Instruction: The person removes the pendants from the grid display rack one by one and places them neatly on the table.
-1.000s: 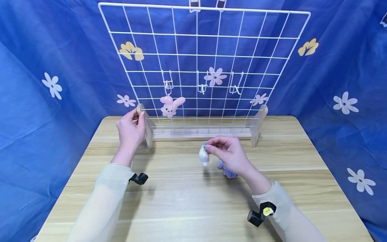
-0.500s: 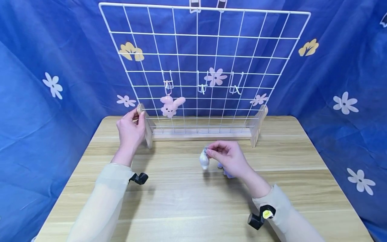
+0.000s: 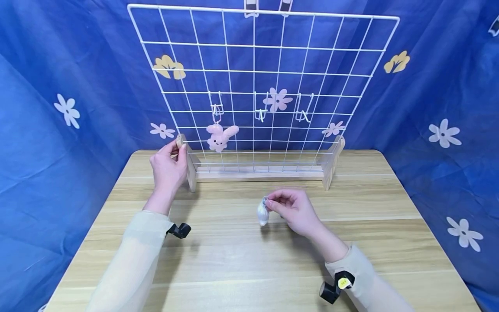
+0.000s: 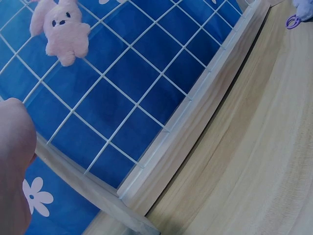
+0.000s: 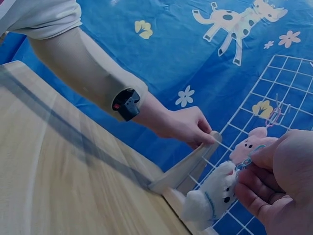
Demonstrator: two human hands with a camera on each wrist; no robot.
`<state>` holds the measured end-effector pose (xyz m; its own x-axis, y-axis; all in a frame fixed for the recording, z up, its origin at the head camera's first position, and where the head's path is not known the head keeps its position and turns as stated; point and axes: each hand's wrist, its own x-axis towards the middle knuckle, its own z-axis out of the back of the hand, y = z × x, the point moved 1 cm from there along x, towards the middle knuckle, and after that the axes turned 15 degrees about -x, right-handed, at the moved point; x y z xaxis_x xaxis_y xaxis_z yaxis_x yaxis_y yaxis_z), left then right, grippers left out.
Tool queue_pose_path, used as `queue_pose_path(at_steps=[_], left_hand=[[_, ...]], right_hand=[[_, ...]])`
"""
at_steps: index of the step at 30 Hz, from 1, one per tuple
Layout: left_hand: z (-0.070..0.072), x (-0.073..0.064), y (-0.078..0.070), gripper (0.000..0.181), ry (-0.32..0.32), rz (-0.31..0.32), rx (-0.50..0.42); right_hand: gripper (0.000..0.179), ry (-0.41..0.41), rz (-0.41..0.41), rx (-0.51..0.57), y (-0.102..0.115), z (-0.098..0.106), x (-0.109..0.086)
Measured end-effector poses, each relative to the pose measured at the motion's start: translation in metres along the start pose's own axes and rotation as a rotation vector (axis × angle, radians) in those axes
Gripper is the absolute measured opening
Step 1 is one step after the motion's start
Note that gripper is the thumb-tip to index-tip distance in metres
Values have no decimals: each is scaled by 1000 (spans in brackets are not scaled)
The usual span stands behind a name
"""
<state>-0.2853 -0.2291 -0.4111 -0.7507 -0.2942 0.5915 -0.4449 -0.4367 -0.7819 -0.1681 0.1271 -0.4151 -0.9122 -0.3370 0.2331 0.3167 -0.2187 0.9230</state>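
Note:
My left hand (image 3: 167, 167) pinches the top of the grid stand's left wooden upright (image 3: 191, 171). Above the table, my right hand (image 3: 294, 210) holds a small white plush keychain (image 3: 263, 215) by its light blue chain (image 5: 246, 163); the plush hangs below the fingertips. In the right wrist view this white plush (image 5: 205, 200) shows a dark eye and a blue band. A pink bunny plush keychain (image 3: 219, 138) hangs from the left hook of the white wire grid (image 3: 254, 70). A purple plush keychain (image 4: 304, 11) lies on the table, mostly hidden behind my right hand in the head view.
Two more white hooks, a middle one (image 3: 260, 114) and a right one (image 3: 302, 115), are fixed on the grid. The right wooden upright (image 3: 331, 164) stands at the grid's other end. Blue patterned cloth (image 3: 440, 86) surrounds the wooden table (image 3: 226, 268).
My right hand has moved slightly down and toward me with the white plush keychain, covering the purple one in the head view. The left hand stays on the upright.

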Motion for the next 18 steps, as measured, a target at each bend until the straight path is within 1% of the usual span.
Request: queue_pose_path(at_steps=[13,18], left_hand=[[0,0,1,23,1,-1,2],[0,0,2,23,-1,-10,-3]], right_hand=[[9,24,-17,-8,-9,-7,-9],[9,31,-36,-3,-13,-10,-14]])
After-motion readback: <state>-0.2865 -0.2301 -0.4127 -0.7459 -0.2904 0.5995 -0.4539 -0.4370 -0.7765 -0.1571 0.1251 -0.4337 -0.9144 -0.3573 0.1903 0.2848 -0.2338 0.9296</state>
